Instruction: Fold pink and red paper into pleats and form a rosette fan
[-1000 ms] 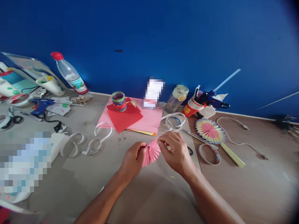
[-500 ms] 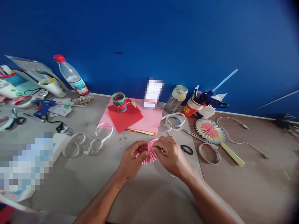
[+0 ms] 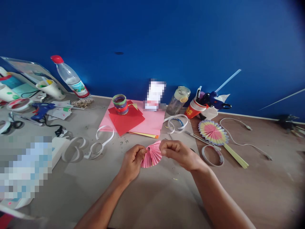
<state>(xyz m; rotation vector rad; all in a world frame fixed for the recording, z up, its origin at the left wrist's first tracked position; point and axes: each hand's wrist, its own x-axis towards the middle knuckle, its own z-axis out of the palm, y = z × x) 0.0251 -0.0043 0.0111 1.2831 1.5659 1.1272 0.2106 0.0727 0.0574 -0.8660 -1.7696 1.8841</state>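
Observation:
A pleated pink paper fan (image 3: 152,157) is held up over the table, spread into a partial round with a small gap at its centre. My left hand (image 3: 132,162) pinches its left edge between thumb and fingers. At the upper right edge, my right hand (image 3: 177,154) grips the pleats with curled fingers. Just beyond the hands lie red paper sheets (image 3: 127,120) on pink paper (image 3: 156,122), with a roll of coloured tape (image 3: 120,105) standing on them. To the right rests a finished-looking pleated paper rosette (image 3: 213,131) on a yellow stick (image 3: 235,156).
Curled white strips (image 3: 106,140) lie left of the paper. A tape roll (image 3: 213,156), a utility knife (image 3: 195,137) and a white cable (image 3: 245,144) are on the right. Red cups (image 3: 194,109) with a blue glue gun (image 3: 215,100) stand by the blue wall, near a clear bottle (image 3: 177,101).
My right hand has shifted slightly right and turned, and the pink fan now shows more of its pleats, opened wider. My left hand has moved slightly left on its edge.

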